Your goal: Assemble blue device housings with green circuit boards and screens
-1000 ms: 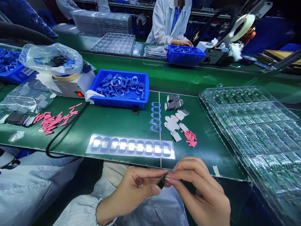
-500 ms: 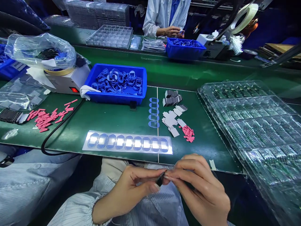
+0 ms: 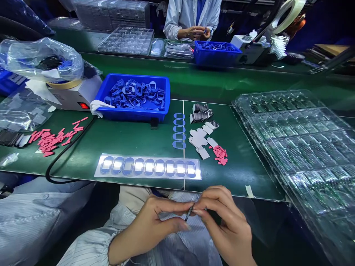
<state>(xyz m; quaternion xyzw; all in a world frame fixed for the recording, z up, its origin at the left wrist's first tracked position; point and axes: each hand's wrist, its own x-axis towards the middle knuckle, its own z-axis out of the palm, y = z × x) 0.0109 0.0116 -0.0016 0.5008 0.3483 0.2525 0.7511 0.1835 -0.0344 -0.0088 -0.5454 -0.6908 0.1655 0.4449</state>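
Over my lap, just below the table's front edge, my left hand (image 3: 155,225) and my right hand (image 3: 226,227) meet fingertip to fingertip. Both pinch a small thin dark piece (image 3: 189,213) between thumbs and forefingers. Above them on the green mat lies a clear strip (image 3: 148,167) with a row of several blue oval rings. Further back are a short column of blue ovals (image 3: 179,130), a pile of white and dark striped pieces (image 3: 202,127) and small pink bits (image 3: 220,154).
A blue bin (image 3: 133,96) of blue ring parts stands behind the strip. Stacked clear blister trays (image 3: 299,140) fill the right. A white machine (image 3: 73,94) with bagged parts, a black cable (image 3: 66,151) and pink strips (image 3: 51,138) lie left. Another person (image 3: 192,18) works across the belt.
My hands have stayed joined on the dark piece, turning it slightly so it now shows edge-on. The view tilted a little, so the table's things sit slightly higher in the picture.
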